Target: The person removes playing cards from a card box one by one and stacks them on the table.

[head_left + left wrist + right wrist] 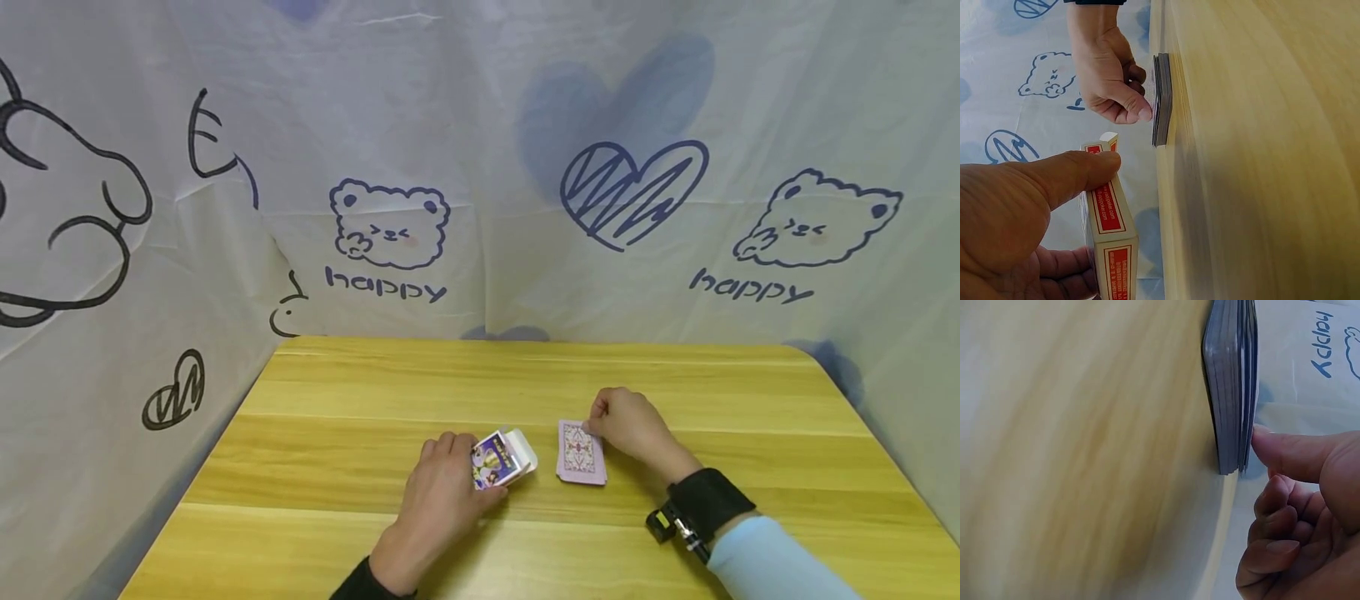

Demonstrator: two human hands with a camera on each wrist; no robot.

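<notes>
Your left hand [444, 483] grips the card box [497, 461]; your right hand [632, 427], fingers curled, thumbs the deck [580, 454], pinch unclear. Sideways pressure could scatter it.

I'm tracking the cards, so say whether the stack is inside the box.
No, the card stack lies on the table, apart from the box.

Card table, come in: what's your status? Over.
Left hand grips card box, flap open. Right hand touches card deck, patterned back up. Nothing seen in the way.
</notes>
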